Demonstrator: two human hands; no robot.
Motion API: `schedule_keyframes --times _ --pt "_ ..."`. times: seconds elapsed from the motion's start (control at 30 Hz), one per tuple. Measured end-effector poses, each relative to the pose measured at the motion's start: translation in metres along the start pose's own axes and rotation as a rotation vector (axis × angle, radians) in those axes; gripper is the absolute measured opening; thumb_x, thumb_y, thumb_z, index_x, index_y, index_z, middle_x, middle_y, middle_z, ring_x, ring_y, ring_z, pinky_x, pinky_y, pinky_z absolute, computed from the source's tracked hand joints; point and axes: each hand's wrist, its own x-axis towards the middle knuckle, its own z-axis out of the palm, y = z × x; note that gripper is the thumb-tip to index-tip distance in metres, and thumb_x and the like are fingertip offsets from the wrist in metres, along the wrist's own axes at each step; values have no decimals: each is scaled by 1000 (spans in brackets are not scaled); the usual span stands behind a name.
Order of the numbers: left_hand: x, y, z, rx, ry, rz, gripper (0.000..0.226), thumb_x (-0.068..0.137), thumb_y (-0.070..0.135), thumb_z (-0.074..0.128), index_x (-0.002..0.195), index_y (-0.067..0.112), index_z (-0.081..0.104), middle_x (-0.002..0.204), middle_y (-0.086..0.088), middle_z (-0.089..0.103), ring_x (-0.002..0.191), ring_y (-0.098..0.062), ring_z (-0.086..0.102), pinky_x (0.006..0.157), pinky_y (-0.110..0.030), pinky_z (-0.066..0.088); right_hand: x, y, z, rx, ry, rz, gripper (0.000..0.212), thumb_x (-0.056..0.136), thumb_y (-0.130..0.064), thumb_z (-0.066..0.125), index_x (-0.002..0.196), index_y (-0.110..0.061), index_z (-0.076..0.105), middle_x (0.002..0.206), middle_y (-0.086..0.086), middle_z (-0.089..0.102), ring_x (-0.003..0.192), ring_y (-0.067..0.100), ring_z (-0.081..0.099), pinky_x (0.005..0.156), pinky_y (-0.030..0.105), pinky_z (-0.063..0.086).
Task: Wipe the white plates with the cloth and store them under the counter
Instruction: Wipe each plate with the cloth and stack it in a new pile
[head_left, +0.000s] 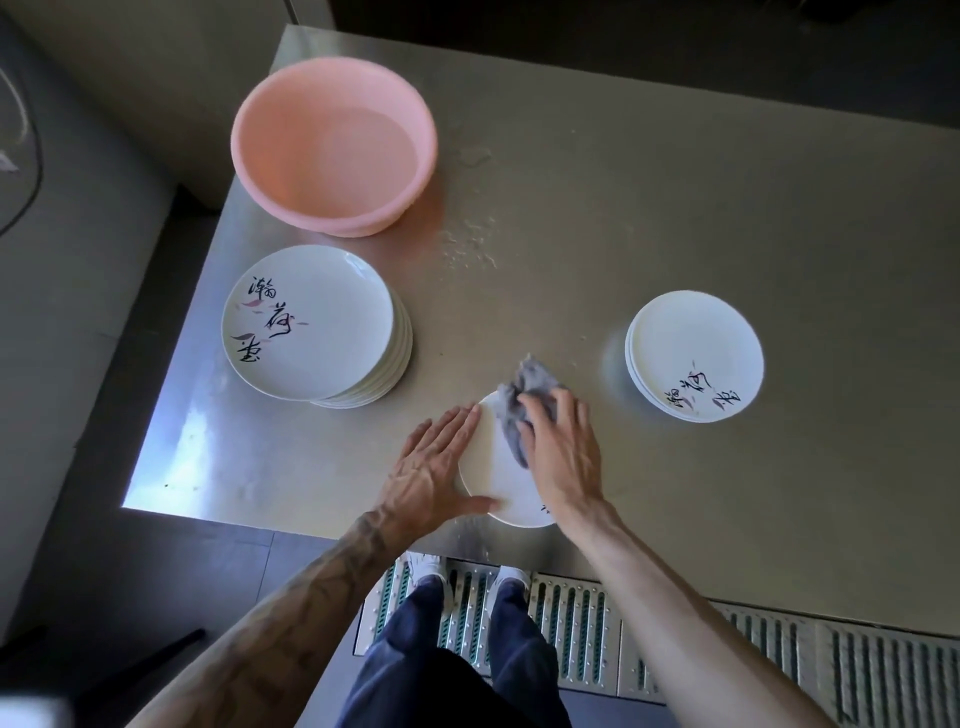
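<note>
Right hand (563, 452) grips the cloth (524, 395) at the plate's (493, 478) 1 o'clock rim while left hand (436, 467), fingers straight, presses its 9 o'clock edge, likely steadying it.

Open counter (545, 270) ran between the left stack (311, 322) and the right stack (693, 356). The basin (332, 145) blocked the far-left corner, just behind the left stack. Beyond the right stack the counter lay open.

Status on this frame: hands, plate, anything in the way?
Left hand flat, steadying white round plate at steel counter's near edge. Right hand holds crumpled grey cloth on it. Pink plastic basin, tall plate stack, short plate stack stand apart.
</note>
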Motion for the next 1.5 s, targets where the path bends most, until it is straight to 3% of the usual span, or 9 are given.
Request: schedule_keyframes --times 0.23,0.4,0.63,0.8,0.97,1.07,1.23,1.4,1.5 --pt "-1 2 -2 -6 8 -19 130 65 92 51 164 22 2 170 5 11 156 -12 12 128 -42 13 -77 16 -9 -90 -5 -39 31 92 -27 71 121 -21 66 116 6 57 100 23 53 83 34 57" --pt "2 5 -3 -28 -36 -69 134 60 91 55 164 25 1 171 7 9 156 -7 5 128 -37 4 -20 -1 0 6 29 98 41 86 -24 80 125 -22 67 124 9 57 107 26 50 85 37 55" --pt "0 4 2 -16 45 -40 135 59 97 50 162 16 17 168 2 22 155 -11 19 127 -42 18 -35 -21 2 65 -158 -224 40 87 -33 76 123 -25 62 127 4 53 110 25 53 88 40 56" --pt "1 7 -4 4 7 -70 133 60 98 44 164 22 10 170 8 14 155 -6 12 127 -33 5 -44 31 -18 -55 -35 -11 36 87 -28 79 120 -22 66 125 6 57 106 25 56 86 37 58" --pt "1 8 -3 32 -27 -66 135 63 99 48 164 23 2 169 11 3 155 -5 2 128 -36 6 -89 -2 -8 67 -24 20 33 83 -26 81 114 -19 72 121 5 62 100 22 62 79 32 61" --pt "1 5 -3 17 -18 -56 137 59 103 40 164 22 4 170 9 7 156 -8 7 128 -38 10 -90 -24 -2 129 -82 -27 27 89 -33 62 112 -22 70 118 1 59 98 20 58 78 31 58" --pt "-1 7 -5 -12 -6 -60 136 60 99 49 164 21 7 170 9 10 156 -7 8 128 -37 8 -84 21 -14 27 -100 5 42 79 -26 86 118 -19 71 129 7 60 108 21 62 84 35 62" --pt "-1 12 -8 -49 -27 -86 136 59 88 65 164 23 6 170 9 9 156 -7 6 128 -39 5 -29 19 -9 -25 -10 89 42 80 -13 83 119 -20 69 122 8 58 106 29 56 80 39 59" --pt "-1 14 -8 -27 -18 -86 137 58 94 56 164 22 7 169 10 7 155 -5 3 128 -36 3 -11 -14 0 81 -57 29 45 83 -16 81 125 -22 66 130 7 53 117 28 52 88 40 57"
